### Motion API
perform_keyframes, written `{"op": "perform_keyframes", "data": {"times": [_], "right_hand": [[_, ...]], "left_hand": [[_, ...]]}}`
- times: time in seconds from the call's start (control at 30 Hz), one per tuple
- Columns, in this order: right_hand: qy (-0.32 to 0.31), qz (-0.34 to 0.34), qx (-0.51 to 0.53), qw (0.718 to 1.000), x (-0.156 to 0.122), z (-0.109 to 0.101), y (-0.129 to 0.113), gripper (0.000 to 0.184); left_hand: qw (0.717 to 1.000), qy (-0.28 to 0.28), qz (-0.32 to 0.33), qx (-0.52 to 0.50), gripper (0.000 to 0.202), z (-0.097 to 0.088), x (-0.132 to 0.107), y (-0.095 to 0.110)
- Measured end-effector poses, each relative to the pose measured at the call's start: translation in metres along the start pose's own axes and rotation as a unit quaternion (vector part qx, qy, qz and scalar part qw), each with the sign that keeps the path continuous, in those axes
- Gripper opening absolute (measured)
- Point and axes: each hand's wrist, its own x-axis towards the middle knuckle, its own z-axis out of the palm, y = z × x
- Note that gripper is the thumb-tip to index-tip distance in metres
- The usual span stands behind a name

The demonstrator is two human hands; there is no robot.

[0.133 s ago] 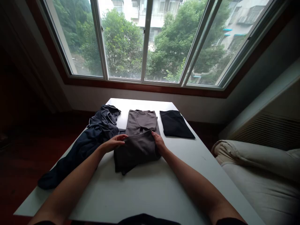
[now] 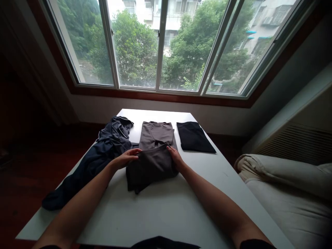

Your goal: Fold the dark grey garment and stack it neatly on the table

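A grey-brown shirt (image 2: 151, 167) lies partly folded in the middle of the white table (image 2: 145, 218), its neckline toward the window. Its near part is lifted and folded up over the rest, with a dark corner hanging at the lower left. At the left end of that raised edge, my left hand (image 2: 126, 158) pinches the cloth between thumb and fingers. My right hand (image 2: 175, 157) grips the right end of the same edge, thumb on top. The cloth hides some fingertips.
Left of the shirt, a crumpled dark navy garment (image 2: 103, 152) with white piping stretches along the table's edge. A folded black garment (image 2: 194, 136) lies at the back right. Beyond the table is a window (image 2: 158, 45); a beige sofa (image 2: 285, 193) stands at the right.
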Motion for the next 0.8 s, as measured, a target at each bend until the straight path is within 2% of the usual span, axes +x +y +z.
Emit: {"op": "perform_keyframes", "data": {"times": [0.13, 0.3, 0.43, 0.53, 0.6, 0.7, 0.8], "right_hand": [[-0.077, 0.054, -0.003, 0.996, -0.008, 0.002, -0.001, 0.046], [-0.158, 0.104, -0.016, 0.982, -0.019, 0.004, -0.007, 0.045], [-0.213, 0.161, 0.005, 0.964, -0.024, -0.002, -0.009, 0.044], [-0.253, 0.180, 0.031, 0.950, -0.027, -0.009, -0.007, 0.046], [-0.272, 0.184, 0.041, 0.944, -0.028, -0.012, -0.006, 0.045], [-0.246, 0.161, 0.070, 0.953, -0.028, -0.012, -0.008, 0.039], [-0.157, 0.122, 0.110, 0.974, -0.026, -0.004, -0.014, 0.033]], "left_hand": [[1.000, 0.003, 0.005, 0.004, 0.047, 0.004, -0.001, 0.003], [1.000, -0.023, 0.009, 0.009, 0.048, 0.004, -0.003, 0.005], [0.998, -0.051, 0.017, 0.020, 0.046, 0.005, -0.003, 0.005], [0.996, -0.078, 0.022, 0.047, 0.049, 0.009, 0.000, 0.005], [0.992, -0.096, 0.001, 0.078, 0.051, 0.011, 0.001, 0.004], [0.984, -0.107, -0.052, 0.136, 0.048, 0.011, 0.000, 0.000], [0.989, -0.070, -0.058, 0.116, 0.038, 0.004, -0.005, -0.009]]}}
